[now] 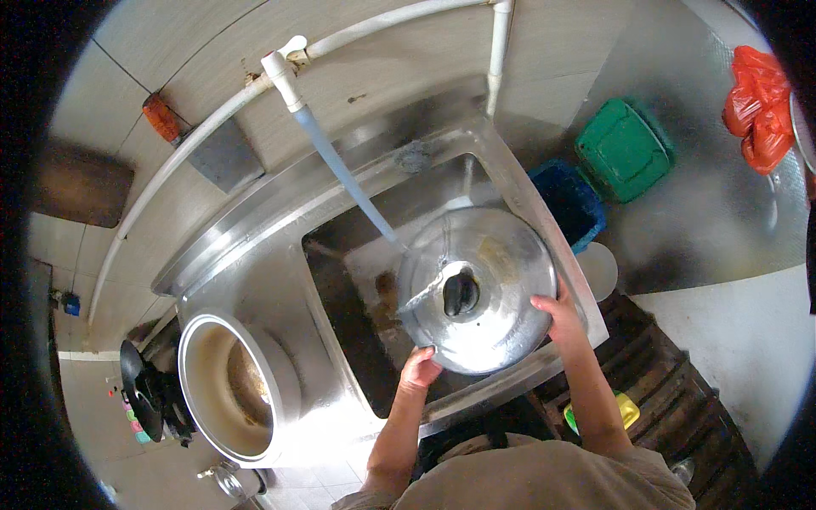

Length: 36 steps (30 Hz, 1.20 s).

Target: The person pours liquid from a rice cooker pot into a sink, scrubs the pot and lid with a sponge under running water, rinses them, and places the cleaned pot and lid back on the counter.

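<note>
A round metal pot lid (pixel 503 319) with a black knob (pixel 459 293) is held over the stainless steel sink (pixel 338 344). My left hand (pixel 421 368) grips its near-left rim, and my right hand (pixel 561 313) grips the right rim, thumb on top. A pale blue hose (pixel 344 175) hangs from the white tap (pixel 280 80) with its end at the lid's upper-left edge. Water runs over the lid's top. The fingers under the lid are hidden, as is the part of the basin beneath it.
A large pot (pixel 290 382) with brown residue inside stands on the left drainboard. A cleaver (pixel 223 153) is tucked behind the white pipe (pixel 376 24). Right of the sink are a blue bin (pixel 564 201), a green lid (pixel 625 150) and a red plastic bag (pixel 758 105).
</note>
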{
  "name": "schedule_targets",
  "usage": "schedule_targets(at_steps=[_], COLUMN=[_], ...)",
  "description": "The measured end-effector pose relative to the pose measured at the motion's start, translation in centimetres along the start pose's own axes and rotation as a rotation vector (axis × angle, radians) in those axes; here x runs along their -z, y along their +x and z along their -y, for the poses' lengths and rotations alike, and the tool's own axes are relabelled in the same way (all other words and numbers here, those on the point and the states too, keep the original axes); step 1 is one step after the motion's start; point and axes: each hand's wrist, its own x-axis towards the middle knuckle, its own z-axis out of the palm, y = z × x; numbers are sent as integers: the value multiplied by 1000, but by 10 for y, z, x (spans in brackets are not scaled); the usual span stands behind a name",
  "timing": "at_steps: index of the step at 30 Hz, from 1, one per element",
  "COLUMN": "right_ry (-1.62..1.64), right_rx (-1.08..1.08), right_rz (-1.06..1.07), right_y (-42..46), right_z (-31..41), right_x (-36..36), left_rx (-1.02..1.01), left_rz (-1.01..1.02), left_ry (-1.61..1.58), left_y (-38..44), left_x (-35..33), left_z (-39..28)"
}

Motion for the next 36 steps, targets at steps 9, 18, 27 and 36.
schedule_targets(at_steps=[9,18,27,36], right_ry=[64,273,319,306], right_rx=[122,206,188,135], right_rz=[-10,-102,43,-77], right_y=[-10,-25,-26,-16], right_z=[15,17,12,0], right_x=[55,89,85,93], left_rx=[-150,-1180,-1303,-842], left_rz=[-414,-211,-478,318], left_ry=[376,1638,2026,595], left_y=[35,38,66,57], left_x=[-55,-213,-410,-284], left_z=[-13,-132,-284,-263])
